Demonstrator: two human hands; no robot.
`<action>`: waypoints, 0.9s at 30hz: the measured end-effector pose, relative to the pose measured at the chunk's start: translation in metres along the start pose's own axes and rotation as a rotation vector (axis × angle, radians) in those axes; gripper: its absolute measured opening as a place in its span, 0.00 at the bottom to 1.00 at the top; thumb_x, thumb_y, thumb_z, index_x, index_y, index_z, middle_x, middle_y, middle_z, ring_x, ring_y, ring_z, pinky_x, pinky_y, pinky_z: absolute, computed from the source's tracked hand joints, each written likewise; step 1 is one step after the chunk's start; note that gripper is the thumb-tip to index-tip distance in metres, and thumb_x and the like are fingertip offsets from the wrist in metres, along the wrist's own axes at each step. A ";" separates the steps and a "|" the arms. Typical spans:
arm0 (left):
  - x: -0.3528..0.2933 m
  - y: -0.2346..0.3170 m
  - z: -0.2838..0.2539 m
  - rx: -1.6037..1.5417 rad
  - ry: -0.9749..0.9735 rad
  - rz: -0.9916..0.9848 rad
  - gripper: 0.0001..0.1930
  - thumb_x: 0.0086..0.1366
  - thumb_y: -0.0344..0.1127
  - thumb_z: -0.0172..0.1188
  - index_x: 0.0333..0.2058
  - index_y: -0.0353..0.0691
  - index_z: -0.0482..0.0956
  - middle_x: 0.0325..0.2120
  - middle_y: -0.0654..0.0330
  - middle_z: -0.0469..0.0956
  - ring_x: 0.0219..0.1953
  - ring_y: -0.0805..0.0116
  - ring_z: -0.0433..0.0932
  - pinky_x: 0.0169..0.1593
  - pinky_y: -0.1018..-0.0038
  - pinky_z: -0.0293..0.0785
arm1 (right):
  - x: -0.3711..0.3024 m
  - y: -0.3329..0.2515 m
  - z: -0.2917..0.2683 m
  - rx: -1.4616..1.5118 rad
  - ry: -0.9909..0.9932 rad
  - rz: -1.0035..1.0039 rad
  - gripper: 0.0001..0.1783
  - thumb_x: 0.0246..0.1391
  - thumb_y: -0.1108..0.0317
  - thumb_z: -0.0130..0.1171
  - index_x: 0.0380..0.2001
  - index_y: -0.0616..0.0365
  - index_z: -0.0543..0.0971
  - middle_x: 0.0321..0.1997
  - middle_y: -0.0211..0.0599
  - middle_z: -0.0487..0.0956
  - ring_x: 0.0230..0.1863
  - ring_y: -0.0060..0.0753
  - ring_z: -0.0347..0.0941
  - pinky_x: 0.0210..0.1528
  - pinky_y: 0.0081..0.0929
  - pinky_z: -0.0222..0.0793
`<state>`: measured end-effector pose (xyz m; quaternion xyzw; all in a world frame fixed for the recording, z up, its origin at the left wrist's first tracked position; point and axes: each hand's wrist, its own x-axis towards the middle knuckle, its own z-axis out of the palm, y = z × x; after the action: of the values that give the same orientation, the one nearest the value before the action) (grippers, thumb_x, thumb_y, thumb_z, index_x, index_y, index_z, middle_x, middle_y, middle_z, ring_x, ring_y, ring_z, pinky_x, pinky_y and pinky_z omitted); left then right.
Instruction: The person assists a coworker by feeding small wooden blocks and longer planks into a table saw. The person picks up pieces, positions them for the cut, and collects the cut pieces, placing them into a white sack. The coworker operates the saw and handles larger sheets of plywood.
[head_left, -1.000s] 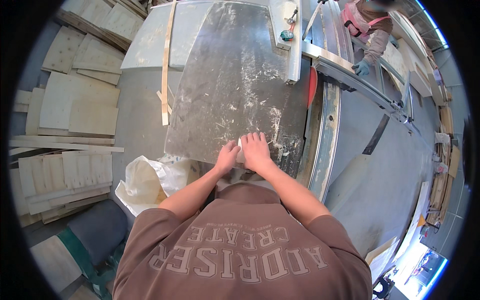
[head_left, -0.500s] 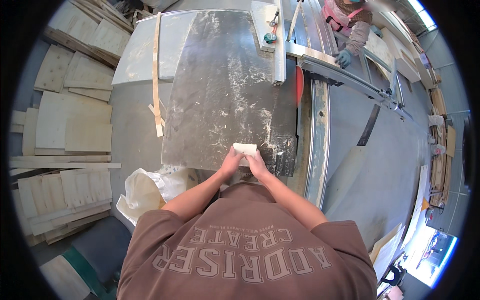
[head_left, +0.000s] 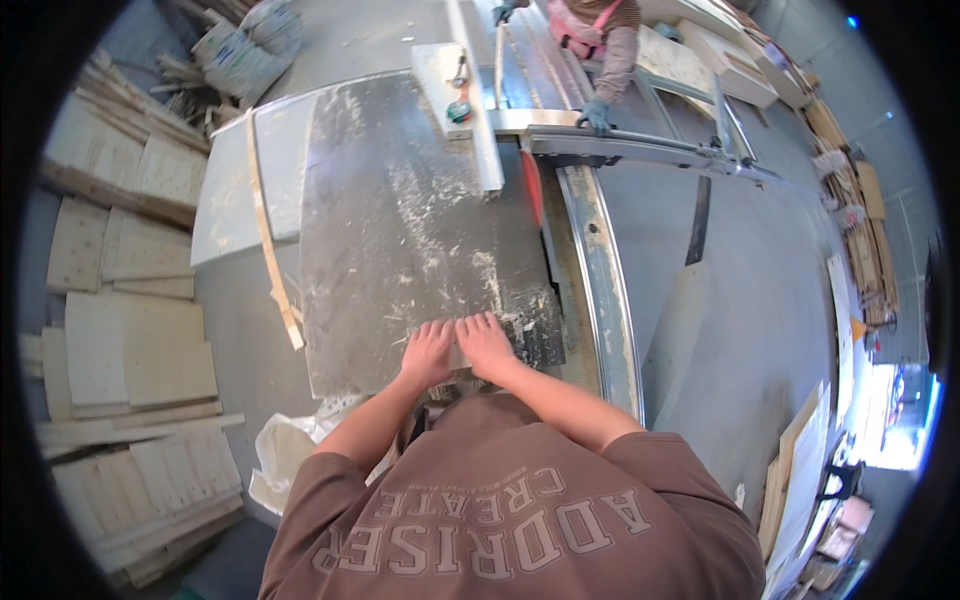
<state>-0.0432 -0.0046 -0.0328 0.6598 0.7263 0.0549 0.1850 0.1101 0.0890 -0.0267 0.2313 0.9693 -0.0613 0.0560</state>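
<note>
Both of my hands are side by side at the near edge of the dark, dusty saw table (head_left: 365, 250). My left hand (head_left: 430, 350) has its back up and its fingers bent forward and closed. Close beside it, my right hand (head_left: 486, 345) is held the same way, fingertips pointing away from me. A pale sliver shows in the narrow gap between them. Whatever lies under the fingers is hidden. A red saw guard (head_left: 532, 190) stands at the right side of the table, beyond my right hand.
A metal fence (head_left: 478, 140) and a green-and-red power tool (head_left: 459, 108) are at the far side. A co-worker's gloved hand (head_left: 597, 116) touches the crossbar. A wooden strip (head_left: 264, 215) lies at left, near stacked boards (head_left: 140, 345). A white sack (head_left: 290, 445) is beside me.
The small white piece held between my hands no longer shows plainly. My fingers have turned over, backs up. The view has shifted, moving the table left and down.
</note>
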 end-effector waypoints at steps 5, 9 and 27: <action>0.002 0.008 -0.017 0.010 -0.053 0.029 0.41 0.41 0.38 0.78 0.56 0.40 0.70 0.50 0.54 0.76 0.57 0.52 0.74 0.59 0.57 0.73 | -0.003 0.002 0.003 0.047 0.083 -0.006 0.33 0.39 0.71 0.72 0.52 0.62 0.73 0.48 0.42 0.77 0.53 0.43 0.74 0.66 0.40 0.64; 0.002 0.005 -0.017 0.031 -0.033 0.069 0.36 0.42 0.41 0.79 0.51 0.42 0.71 0.47 0.55 0.76 0.55 0.53 0.75 0.56 0.57 0.75 | -0.005 0.004 0.001 0.103 0.053 0.004 0.32 0.40 0.72 0.71 0.52 0.61 0.73 0.49 0.42 0.78 0.55 0.43 0.75 0.65 0.39 0.64; 0.004 -0.008 0.005 -0.158 -0.028 0.132 0.55 0.39 0.44 0.85 0.65 0.40 0.64 0.64 0.47 0.69 0.66 0.42 0.68 0.69 0.51 0.66 | 0.011 0.010 0.024 0.378 -0.183 0.091 0.34 0.47 0.67 0.69 0.60 0.55 0.72 0.58 0.42 0.77 0.62 0.48 0.73 0.57 0.49 0.70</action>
<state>-0.0493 -0.0030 -0.0410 0.6904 0.6719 0.1149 0.2425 0.1067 0.0991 -0.0524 0.2746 0.9200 -0.2603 0.1022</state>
